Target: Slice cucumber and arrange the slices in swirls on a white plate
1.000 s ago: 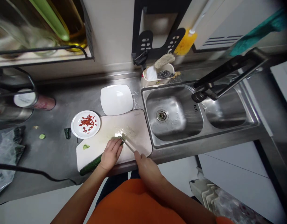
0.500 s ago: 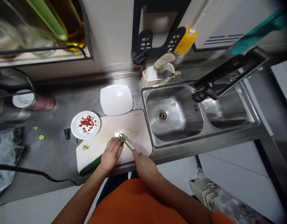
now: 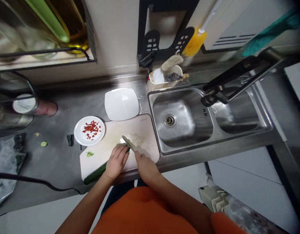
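My left hand (image 3: 118,160) is closed over a long dark green cucumber (image 3: 95,174), which lies slantwise along the near edge of a white cutting board (image 3: 116,130). Much of the cucumber is hidden under the palm and fingers. Just right of those fingertips, my right hand (image 3: 146,167) grips a knife (image 3: 128,142) by its handle. The blade points up and left across the board, close against the cucumber's end. A small pale green scrap (image 3: 90,154) rests on the board's left part, and wet spots shine near the blade.
A white plate of red berries (image 3: 89,138) overlaps the board's left corner. Behind the board sits a square white plate (image 3: 121,104). To the right are a steel sink (image 3: 184,139) and a black faucet (image 3: 208,100). A plastic bag (image 3: 5,165) and a strap (image 3: 38,182) lie left.
My right hand has moved slightly left and up, pushing the knife forward, so more of the blade shows beyond the cucumber. My left hand stays nearly in place.
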`<action>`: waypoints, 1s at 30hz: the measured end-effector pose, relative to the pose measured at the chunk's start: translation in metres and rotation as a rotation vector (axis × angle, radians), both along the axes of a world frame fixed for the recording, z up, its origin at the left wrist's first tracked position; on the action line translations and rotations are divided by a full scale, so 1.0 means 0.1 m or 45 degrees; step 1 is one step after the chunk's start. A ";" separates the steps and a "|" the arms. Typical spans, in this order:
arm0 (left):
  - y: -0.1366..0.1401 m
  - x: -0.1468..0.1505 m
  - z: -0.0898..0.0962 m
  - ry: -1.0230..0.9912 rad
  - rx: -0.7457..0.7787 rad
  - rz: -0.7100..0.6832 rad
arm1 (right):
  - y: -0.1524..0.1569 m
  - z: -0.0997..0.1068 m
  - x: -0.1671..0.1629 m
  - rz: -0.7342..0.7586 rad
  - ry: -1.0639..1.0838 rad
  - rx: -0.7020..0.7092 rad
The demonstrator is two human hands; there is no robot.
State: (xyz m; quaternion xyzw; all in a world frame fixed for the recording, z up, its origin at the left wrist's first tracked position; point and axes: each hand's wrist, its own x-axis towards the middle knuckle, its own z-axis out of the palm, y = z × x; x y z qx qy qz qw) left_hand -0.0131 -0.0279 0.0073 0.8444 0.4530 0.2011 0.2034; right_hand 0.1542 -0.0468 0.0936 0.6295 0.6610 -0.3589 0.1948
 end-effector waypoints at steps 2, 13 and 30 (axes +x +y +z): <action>0.00 0.00 -0.01 -0.001 0.000 -0.001 | 0.00 -0.03 -0.01 -0.014 -0.001 0.012; 0.00 0.01 0.01 -0.011 0.016 0.011 | -0.15 0.08 0.17 -0.038 -0.009 -0.084; -0.01 -0.01 -0.02 0.009 0.078 0.002 | -0.29 0.27 0.20 -0.019 0.000 -0.181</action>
